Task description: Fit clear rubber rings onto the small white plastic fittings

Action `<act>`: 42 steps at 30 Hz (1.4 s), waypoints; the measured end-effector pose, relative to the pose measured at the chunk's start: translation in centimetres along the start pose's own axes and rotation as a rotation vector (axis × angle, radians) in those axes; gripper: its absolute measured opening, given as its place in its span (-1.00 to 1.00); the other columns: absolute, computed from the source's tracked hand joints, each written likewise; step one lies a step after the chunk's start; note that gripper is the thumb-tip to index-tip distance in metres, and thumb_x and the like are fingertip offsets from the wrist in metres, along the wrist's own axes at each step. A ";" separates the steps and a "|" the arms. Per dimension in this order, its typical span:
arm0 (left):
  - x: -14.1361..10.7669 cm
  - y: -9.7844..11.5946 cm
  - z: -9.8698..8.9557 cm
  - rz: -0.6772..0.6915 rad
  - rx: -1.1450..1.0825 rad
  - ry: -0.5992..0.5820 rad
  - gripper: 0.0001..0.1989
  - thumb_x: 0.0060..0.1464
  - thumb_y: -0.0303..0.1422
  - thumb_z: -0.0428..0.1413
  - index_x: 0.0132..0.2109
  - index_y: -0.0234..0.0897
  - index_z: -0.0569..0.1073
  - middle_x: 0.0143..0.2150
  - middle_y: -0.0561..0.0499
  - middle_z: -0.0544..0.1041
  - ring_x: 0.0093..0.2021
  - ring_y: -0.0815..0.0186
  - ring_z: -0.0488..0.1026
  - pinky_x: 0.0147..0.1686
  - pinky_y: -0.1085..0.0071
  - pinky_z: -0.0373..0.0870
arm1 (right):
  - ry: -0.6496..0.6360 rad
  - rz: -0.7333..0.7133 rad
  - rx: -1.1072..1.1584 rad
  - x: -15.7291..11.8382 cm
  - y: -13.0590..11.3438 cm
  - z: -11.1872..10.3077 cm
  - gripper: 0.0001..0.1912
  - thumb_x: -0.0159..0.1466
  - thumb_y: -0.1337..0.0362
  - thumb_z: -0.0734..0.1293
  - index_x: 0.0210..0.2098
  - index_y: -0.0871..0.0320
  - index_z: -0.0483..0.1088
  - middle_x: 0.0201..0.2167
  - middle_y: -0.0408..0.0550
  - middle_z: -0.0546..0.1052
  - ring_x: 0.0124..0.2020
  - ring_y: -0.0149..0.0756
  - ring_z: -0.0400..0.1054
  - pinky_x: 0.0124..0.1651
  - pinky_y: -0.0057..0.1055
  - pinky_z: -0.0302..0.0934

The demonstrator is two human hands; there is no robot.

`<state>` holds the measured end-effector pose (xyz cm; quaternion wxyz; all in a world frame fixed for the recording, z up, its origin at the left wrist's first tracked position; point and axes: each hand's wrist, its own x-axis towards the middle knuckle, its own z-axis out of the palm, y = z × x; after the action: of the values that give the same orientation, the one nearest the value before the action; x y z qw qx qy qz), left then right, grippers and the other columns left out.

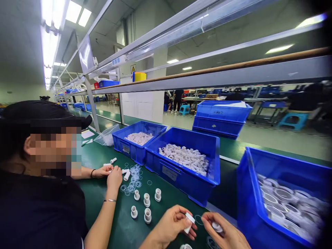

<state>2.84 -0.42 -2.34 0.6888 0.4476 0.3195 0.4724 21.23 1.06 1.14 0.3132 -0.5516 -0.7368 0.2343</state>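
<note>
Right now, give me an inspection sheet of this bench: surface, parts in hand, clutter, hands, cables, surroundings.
Surface: green mat on a long bench.
Job's things: white plastic fitting in the left hand; clear ring between the hands; small white part in the right hand.
Clutter: five upright white fittings; pile of clear rings; blue bins of white parts; near bin of larger rings.
Hands: both closed on their parts.
Cables: nothing seen.
Surroundings: co-worker at left handling the same parts; overhead rail; stools beyond.
</note>
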 end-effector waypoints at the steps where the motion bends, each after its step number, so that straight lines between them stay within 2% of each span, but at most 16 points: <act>1: 0.0 0.0 0.1 0.008 -0.022 -0.002 -0.42 -0.15 -0.06 0.32 -0.11 -0.42 0.40 -0.31 -0.09 0.50 -0.44 0.38 0.46 -0.35 0.37 0.41 | 0.003 -0.013 0.009 -0.1 -0.4 0.1 -0.64 0.20 -0.11 0.20 -0.38 0.00 0.44 -0.45 -0.18 0.54 -0.44 -0.30 0.42 -0.38 -0.49 0.30; 3: 0.0 0.4 -0.4 0.035 -0.019 -0.008 -0.44 -0.12 -0.11 0.32 -0.09 -0.43 0.41 -0.32 -0.05 0.48 -0.45 0.40 0.45 -0.37 0.41 0.40 | 0.019 -0.025 0.028 -0.3 -0.7 0.4 -0.63 0.22 -0.10 0.19 -0.39 0.02 0.42 -0.46 -0.18 0.52 -0.45 -0.31 0.40 -0.38 -0.48 0.28; 8: -0.1 0.9 -0.8 0.027 0.031 -0.036 -0.33 -0.18 -0.22 0.36 0.08 -0.33 0.35 -0.35 0.08 0.43 -0.43 0.39 0.48 -0.38 0.44 0.41 | 0.003 -0.013 0.073 -0.4 -0.4 1.3 -0.66 0.24 -0.07 0.20 -0.36 0.04 0.41 -0.44 -0.16 0.51 -0.42 -0.29 0.38 -0.37 -0.46 0.23; 13: -0.5 1.1 -0.2 0.025 0.268 0.011 -0.61 -0.12 -0.28 0.30 -0.13 -0.39 0.49 -0.40 0.03 0.46 -0.48 0.42 0.40 -0.50 0.51 0.37 | -0.128 -0.037 0.255 -0.8 -1.2 1.3 -0.61 0.29 -0.09 0.18 -0.39 0.07 0.38 -0.47 -0.17 0.44 -0.42 -0.32 0.31 -0.37 -0.48 0.18; 15: -0.5 1.3 -0.3 0.063 0.326 0.049 -0.63 -0.10 -0.28 0.28 -0.13 -0.38 0.51 -0.37 0.00 0.48 -0.45 0.41 0.40 -0.55 0.52 0.36 | -0.190 -0.068 0.281 -0.9 -1.8 0.9 -0.59 0.31 -0.09 0.18 -0.44 0.08 0.36 -0.48 -0.18 0.41 -0.42 -0.32 0.28 -0.38 -0.48 0.15; 17: -0.5 1.4 -0.4 0.073 0.264 0.073 -0.58 -0.12 -0.24 0.30 -0.11 -0.38 0.50 -0.34 -0.03 0.48 -0.42 0.36 0.41 -0.57 0.50 0.39 | -0.219 -0.111 0.229 -1.0 -2.1 0.6 -0.57 0.32 -0.08 0.17 -0.46 0.09 0.37 -0.48 -0.18 0.38 -0.42 -0.33 0.26 -0.38 -0.48 0.12; 20: -0.3 1.4 -0.5 0.035 0.054 0.076 -0.50 -0.15 -0.17 0.33 -0.14 -0.42 0.44 -0.37 -0.03 0.47 -0.44 0.35 0.41 -0.58 0.46 0.43 | -0.220 -0.145 0.097 -0.8 -1.9 0.4 -0.59 0.34 -0.06 0.15 -0.42 0.07 0.40 -0.47 -0.18 0.38 -0.45 -0.35 0.27 -0.39 -0.47 0.09; 24: -0.3 1.3 -0.5 0.031 -0.082 0.032 -0.54 -0.12 -0.18 0.33 -0.21 -0.42 0.36 -0.40 -0.03 0.46 -0.46 0.38 0.42 -0.57 0.48 0.43 | -0.203 -0.127 0.038 -0.6 -0.7 0.7 -0.61 0.33 -0.06 0.17 -0.40 0.06 0.41 -0.48 -0.19 0.42 -0.45 -0.35 0.29 -0.40 -0.47 0.10; 27: -0.4 1.1 -0.5 0.022 -0.106 -0.020 -0.54 -0.10 -0.19 0.33 -0.20 -0.40 0.32 -0.41 -0.02 0.47 -0.48 0.37 0.45 -0.57 0.49 0.42 | -0.168 -0.090 0.081 -0.5 -0.3 0.9 -0.63 0.28 -0.09 0.23 -0.40 0.07 0.38 -0.49 -0.19 0.43 -0.47 -0.34 0.28 -0.43 -0.47 0.12; 31: -0.6 1.2 -0.3 0.011 -0.157 -0.078 -0.51 -0.07 -0.15 0.31 -0.18 -0.36 0.26 -0.42 -0.01 0.48 -0.50 0.35 0.47 -0.55 0.47 0.41 | -0.229 -0.091 0.195 -0.4 -1.0 0.5 -0.64 0.28 -0.07 0.24 -0.16 0.05 0.40 -0.29 -0.13 0.50 -0.31 -0.30 0.37 -0.32 -0.46 0.20; 35: -0.7 1.6 0.0 0.055 -0.144 -0.035 -0.54 -0.11 -0.23 0.35 -0.20 -0.39 0.32 -0.30 -0.03 0.47 -0.42 0.39 0.48 -0.41 0.44 0.44 | -0.190 -0.061 0.228 -0.4 -1.7 0.2 -0.63 0.27 -0.10 0.24 -0.21 0.06 0.42 -0.30 -0.11 0.48 -0.22 -0.23 0.38 -0.23 -0.44 0.22; 38: -0.8 1.7 0.1 0.068 -0.149 -0.035 -0.57 -0.11 -0.25 0.36 -0.23 -0.41 0.35 -0.33 -0.03 0.47 -0.42 0.40 0.46 -0.39 0.43 0.44 | -0.166 -0.039 0.270 -0.5 -1.8 0.2 -0.62 0.24 -0.11 0.28 -0.23 0.06 0.43 -0.31 -0.11 0.49 -0.23 -0.22 0.38 -0.21 -0.43 0.24; 42: -0.7 1.5 0.2 0.014 -0.258 -0.084 -0.56 -0.12 -0.21 0.36 -0.24 -0.41 0.35 -0.37 -0.05 0.48 -0.44 0.38 0.47 -0.42 0.43 0.44 | -0.194 -0.034 0.324 -0.7 -2.0 0.3 -0.63 0.27 -0.10 0.26 -0.25 0.07 0.43 -0.32 -0.11 0.49 -0.26 -0.24 0.39 -0.18 -0.43 0.26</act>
<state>2.26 -0.97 -0.88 0.7502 0.3771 0.2239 0.4949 19.83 -0.19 2.15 0.3291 -0.4563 -0.7253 0.3967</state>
